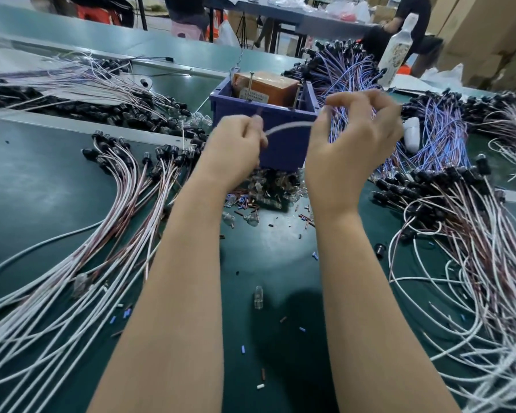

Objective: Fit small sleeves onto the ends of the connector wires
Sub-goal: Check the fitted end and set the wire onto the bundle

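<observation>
Head view recorded both hands raised just in front of the blue bin (280, 156) and held apart. The left hand (236, 144) and right hand (352, 144) each pinched an end of one white wire (286, 128) stretched between them; blur obscured its tips. Small sleeves (242, 349) lay scattered on the green surface (42, 180) nearer than the bin, and wire bundles (122, 210) lay to either side of it.

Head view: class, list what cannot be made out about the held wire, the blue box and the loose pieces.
- White wire: blurred by motion; both ends hidden in the left hand and right hand, so any sleeve is unseen.
- Blue box: front partly hidden behind both hands.
- Loose pieces: too small to identify.
- Wire bundles: cut off by the left edge.
</observation>
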The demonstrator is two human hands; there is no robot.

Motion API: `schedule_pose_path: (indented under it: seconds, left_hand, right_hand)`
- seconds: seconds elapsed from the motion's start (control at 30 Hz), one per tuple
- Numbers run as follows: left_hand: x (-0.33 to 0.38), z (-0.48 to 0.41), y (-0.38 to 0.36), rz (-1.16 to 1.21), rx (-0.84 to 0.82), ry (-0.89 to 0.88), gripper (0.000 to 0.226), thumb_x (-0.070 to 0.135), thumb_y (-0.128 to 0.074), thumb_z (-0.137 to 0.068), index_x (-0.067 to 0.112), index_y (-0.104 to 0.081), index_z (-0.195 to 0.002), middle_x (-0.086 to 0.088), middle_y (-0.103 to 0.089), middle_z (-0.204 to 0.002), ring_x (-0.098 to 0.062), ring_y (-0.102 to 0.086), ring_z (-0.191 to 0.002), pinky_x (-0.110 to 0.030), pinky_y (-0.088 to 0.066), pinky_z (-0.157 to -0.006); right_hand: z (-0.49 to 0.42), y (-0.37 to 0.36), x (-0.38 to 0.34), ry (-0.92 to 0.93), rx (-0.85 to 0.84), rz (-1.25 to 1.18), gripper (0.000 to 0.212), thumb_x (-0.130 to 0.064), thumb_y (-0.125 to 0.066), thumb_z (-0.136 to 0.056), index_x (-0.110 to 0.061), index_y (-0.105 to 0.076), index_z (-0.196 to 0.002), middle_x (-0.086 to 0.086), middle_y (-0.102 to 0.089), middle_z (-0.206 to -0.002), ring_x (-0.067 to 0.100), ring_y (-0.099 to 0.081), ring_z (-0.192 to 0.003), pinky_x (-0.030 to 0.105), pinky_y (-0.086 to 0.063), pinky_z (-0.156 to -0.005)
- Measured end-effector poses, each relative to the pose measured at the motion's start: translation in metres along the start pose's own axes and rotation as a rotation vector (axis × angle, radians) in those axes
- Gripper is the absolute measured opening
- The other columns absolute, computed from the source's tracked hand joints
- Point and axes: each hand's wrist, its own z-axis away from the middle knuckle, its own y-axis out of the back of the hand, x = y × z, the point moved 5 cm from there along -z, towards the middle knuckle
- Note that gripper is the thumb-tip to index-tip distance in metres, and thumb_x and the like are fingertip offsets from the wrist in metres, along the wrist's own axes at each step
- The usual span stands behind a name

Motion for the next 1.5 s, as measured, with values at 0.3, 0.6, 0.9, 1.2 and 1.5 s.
schedule_pose_path:
  seconds: [0.3,0.6,0.9,1.2,1.5]
  left_hand:
    - [0.0,0.025,-0.025,0.092,-0.595,0.156,0.036,0.027,-0.038,-0.102,0.011,-0.061,-0.079,0.005,-0.062,-0.056,-0.01,-0.067,-0.063,-0.025,-0.053,-0.066]
    - [0.0,0.015,-0.03,0.232,-0.359,0.208,0.029,0.038,-0.038,-0.101,0.021,-0.062,-0.101,0.005,-0.071,-0.102,-0.011,-0.068,-0.095,-0.038,-0.05,-0.091]
    - [0.008,0.004,-0.022,0.307,-0.062,0.022,0.014,0.008,-0.052,-0.095,0.007,-0.066,-0.096,-0.009,-0.067,-0.084,-0.003,-0.059,-0.062,-0.016,-0.049,-0.062]
    - [-0.014,0.004,-0.016,0.718,0.094,0.307,0.022,0.012,-0.044,-0.1,0.015,-0.056,-0.082,0.002,-0.069,-0.074,-0.004,-0.066,-0.063,-0.02,-0.054,-0.064]
    - [-0.02,0.003,-0.03,0.501,-0.103,0.296,0.022,0.011,-0.046,-0.099,0.013,-0.057,-0.08,0.004,-0.055,-0.064,0.0,-0.048,-0.048,-0.013,-0.039,-0.047]
  right_hand:
    - [0.01,-0.038,0.01,-0.954,-0.54,-1.086,0.031,-0.031,-0.034,-0.103,-0.007,-0.052,-0.095,0.008,-0.069,-0.074,0.016,-0.064,-0.062,0.027,-0.054,-0.062]
    - [0.004,-0.031,0.013,-0.6,-0.576,-0.738,0.028,-0.01,-0.035,-0.102,-0.011,-0.055,-0.083,-0.002,-0.053,-0.055,0.005,-0.047,-0.04,0.015,-0.039,-0.043]
    - [0.007,-0.036,0.003,-0.148,-0.833,-0.132,0.027,-0.021,-0.048,-0.096,-0.01,-0.073,-0.096,0.001,-0.063,-0.068,0.014,-0.055,-0.064,0.021,-0.045,-0.059]
    - [0.038,-0.031,0.011,-0.234,-1.533,0.053,0.026,-0.007,-0.042,-0.094,-0.002,-0.066,-0.083,0.009,-0.071,-0.072,0.013,-0.066,-0.056,0.019,-0.055,-0.055]
    - [0.005,-0.038,0.017,-0.424,-0.787,-0.373,0.03,-0.023,-0.041,-0.101,-0.016,-0.056,-0.076,0.012,-0.069,-0.091,0.027,-0.067,-0.083,0.044,-0.056,-0.082]
